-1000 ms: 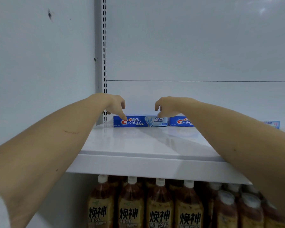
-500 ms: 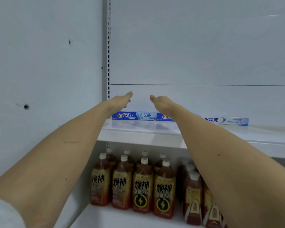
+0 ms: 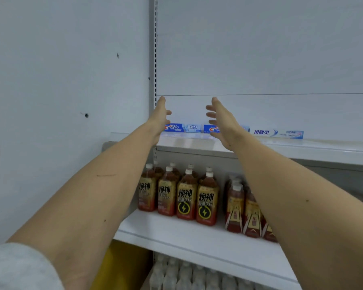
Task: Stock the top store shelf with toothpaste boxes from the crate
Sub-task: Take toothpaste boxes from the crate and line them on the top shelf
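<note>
Progress: three toothpaste boxes stand in a single row at the back of the white metal top shelf (image 3: 302, 152); most of its length to the right is bare, so stocking looks barely begun. Crate not identifiable in view; a yellow object low on the left may belong to it, cannot tell.

Left hand (image 3: 158, 118): raised in front of the shelf, fingers straight and spread, holding nothing. Its wrist overlaps the left end of the first blue glossy cardboard Crest box (image 3: 183, 128), which is long, flat-sided and sharp-edged.

Right hand (image 3: 221, 120): likewise splayed and empty, covering the middle of the second blue Crest box (image 3: 211, 129).

Further right, just beside that one: white-and-blue cardboard box with dark lettering (image 3: 278, 133), same slender shape.

Below: brown plastic drink bottles with white caps (image 3: 187, 195) and printed labels, on a smooth white lower shelf (image 3: 176, 233)

Remaining, by judgement: fetch more boxes, extend the row rightward
</note>
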